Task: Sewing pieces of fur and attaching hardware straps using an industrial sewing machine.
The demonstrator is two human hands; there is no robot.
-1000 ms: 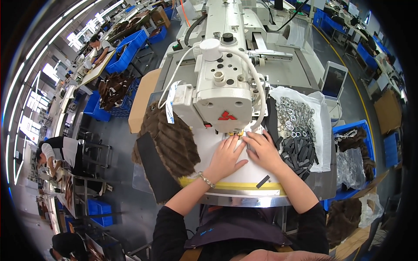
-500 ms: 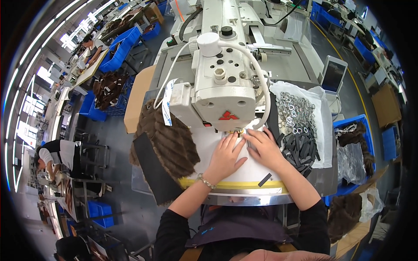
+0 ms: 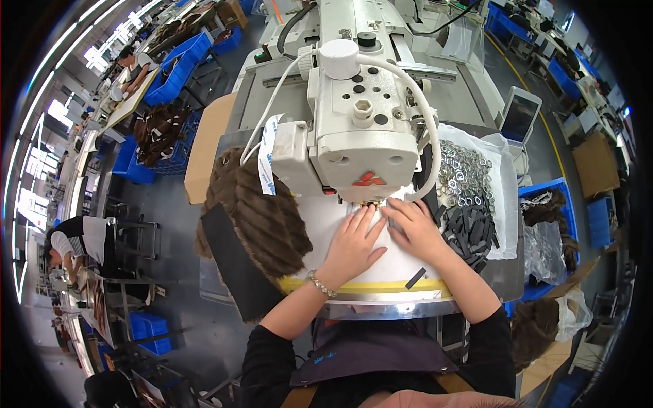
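A large white industrial sewing machine [image 3: 367,146] stands before me, its head over a white work plate [image 3: 371,272]. My left hand [image 3: 350,245] lies flat on the plate, fingers stretched toward the small brass-coloured clamp [image 3: 369,204] under the head. From the right, my right hand [image 3: 416,230] reaches to the same spot with its fingers extended and fingertips close to the left ones. Anything under the fingertips is hidden. A short black strip [image 3: 415,278] lies on the plate near my right forearm. Brown fur pieces [image 3: 262,211] with a black band [image 3: 238,255] lie left of my left hand.
Right of the plate are metal rings [image 3: 466,170] on white sheeting [image 3: 502,204] and a pile of black strips [image 3: 469,231]. A small screen [image 3: 520,114] stands behind them. A blue bin [image 3: 568,194] holds fur and clear plastic. Co-workers sit at tables on the left.
The view has shifted slightly, so the machine head appears farther right and the background farther left. Both hands stay in nearly the same place by the clamp.
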